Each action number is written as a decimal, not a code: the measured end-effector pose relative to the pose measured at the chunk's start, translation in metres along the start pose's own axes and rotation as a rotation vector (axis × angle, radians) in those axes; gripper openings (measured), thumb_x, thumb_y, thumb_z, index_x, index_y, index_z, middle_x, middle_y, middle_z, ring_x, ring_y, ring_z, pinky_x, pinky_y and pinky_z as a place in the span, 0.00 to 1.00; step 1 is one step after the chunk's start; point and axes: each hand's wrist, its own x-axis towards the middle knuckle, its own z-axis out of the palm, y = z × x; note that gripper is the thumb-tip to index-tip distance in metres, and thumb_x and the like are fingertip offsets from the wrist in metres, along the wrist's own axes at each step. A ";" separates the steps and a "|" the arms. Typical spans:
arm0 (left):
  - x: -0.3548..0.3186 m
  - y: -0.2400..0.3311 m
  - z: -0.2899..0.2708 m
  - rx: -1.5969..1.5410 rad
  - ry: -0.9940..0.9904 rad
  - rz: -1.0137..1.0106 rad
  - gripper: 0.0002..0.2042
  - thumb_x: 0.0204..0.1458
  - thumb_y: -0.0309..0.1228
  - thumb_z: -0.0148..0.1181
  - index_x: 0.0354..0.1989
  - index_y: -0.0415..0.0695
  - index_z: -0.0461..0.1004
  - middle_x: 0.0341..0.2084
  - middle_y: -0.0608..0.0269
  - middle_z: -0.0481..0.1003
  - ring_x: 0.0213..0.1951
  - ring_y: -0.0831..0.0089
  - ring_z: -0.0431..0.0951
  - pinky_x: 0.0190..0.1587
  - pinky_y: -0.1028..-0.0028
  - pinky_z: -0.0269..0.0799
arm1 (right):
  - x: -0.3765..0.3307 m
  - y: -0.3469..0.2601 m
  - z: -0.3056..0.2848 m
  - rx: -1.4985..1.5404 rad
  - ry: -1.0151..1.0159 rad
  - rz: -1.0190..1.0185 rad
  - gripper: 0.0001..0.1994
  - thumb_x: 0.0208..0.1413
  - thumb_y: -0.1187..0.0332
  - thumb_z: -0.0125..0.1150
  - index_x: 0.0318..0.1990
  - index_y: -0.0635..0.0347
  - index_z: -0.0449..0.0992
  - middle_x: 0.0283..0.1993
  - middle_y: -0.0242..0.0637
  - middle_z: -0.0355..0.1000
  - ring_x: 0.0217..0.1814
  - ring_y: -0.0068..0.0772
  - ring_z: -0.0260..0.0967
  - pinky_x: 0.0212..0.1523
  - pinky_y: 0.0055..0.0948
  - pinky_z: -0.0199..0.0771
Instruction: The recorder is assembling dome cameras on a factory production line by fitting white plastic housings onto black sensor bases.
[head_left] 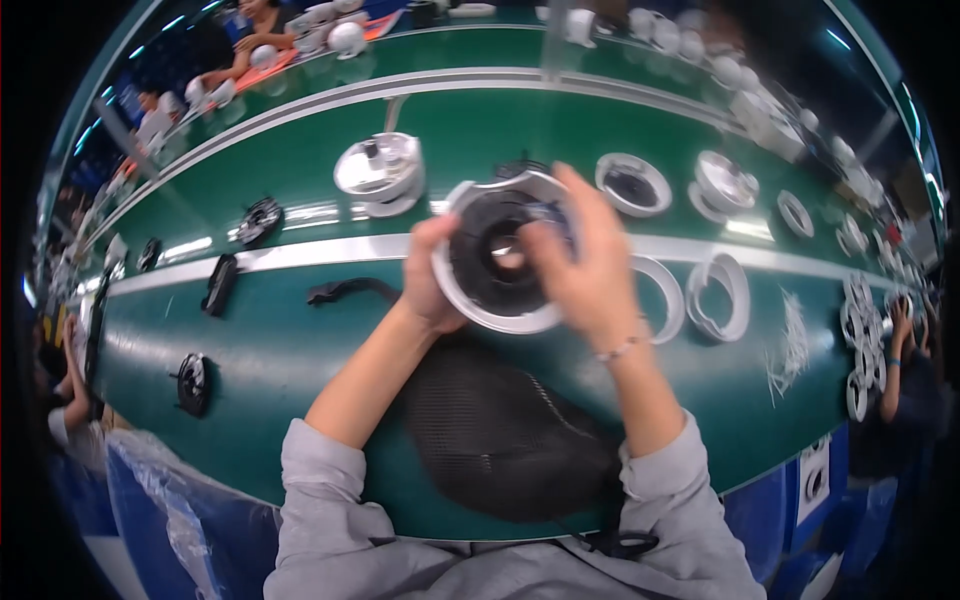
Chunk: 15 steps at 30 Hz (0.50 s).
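Both hands hold a round white plastic housing (505,324) above the table, its open face turned up toward me. Inside it sits a black round insert (478,268) with a hole at its centre. My left hand (428,275) is closed round the housing's left rim. On the opposite side my right hand (590,265) grips it, the thumb reaching in over the black insert; motion blurs these fingers somewhat. Below, between my forearms, a black mesh-textured bag (500,430) lies on the green table.
White rings (741,300) and a bundle of thin white strips (790,345) lie to the right, with stacked white rings (858,345) beyond. Black parts (192,383) and a curved black piece (345,290) lie left. White assemblies (385,175) stand on the green conveyor (470,130). Other people work at both sides.
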 end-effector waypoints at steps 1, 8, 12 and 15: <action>-0.001 0.005 0.003 0.180 0.046 -0.002 0.24 0.49 0.42 0.40 0.49 0.35 0.59 0.40 0.52 0.68 0.38 0.66 0.72 0.43 0.70 0.68 | 0.003 0.003 -0.005 0.101 0.022 0.122 0.25 0.45 0.53 0.56 0.40 0.70 0.67 0.34 0.49 0.69 0.40 0.43 0.68 0.39 0.30 0.66; -0.014 0.062 0.012 0.989 0.160 -0.205 0.16 0.50 0.41 0.47 0.28 0.38 0.68 0.17 0.66 0.68 0.14 0.80 0.68 0.14 0.81 0.65 | -0.004 0.011 0.003 0.301 -0.093 0.300 0.20 0.58 0.56 0.38 0.28 0.64 0.67 0.22 0.24 0.61 0.22 0.10 0.53 0.20 0.13 0.52; -0.028 0.077 -0.026 0.898 0.336 -0.130 0.17 0.50 0.43 0.47 0.33 0.38 0.68 0.18 0.64 0.70 0.17 0.78 0.72 0.12 0.81 0.66 | -0.004 -0.003 0.002 0.400 -0.272 0.490 0.25 0.57 0.51 0.33 0.45 0.67 0.65 0.33 0.35 0.67 0.28 0.18 0.64 0.26 0.14 0.62; -0.047 0.108 -0.060 0.794 0.648 0.000 0.21 0.51 0.47 0.41 0.40 0.40 0.65 0.21 0.62 0.72 0.18 0.77 0.73 0.12 0.83 0.67 | 0.002 -0.001 -0.029 0.343 -0.162 0.374 0.21 0.56 0.56 0.41 0.47 0.66 0.63 0.38 0.39 0.68 0.33 0.23 0.67 0.30 0.19 0.66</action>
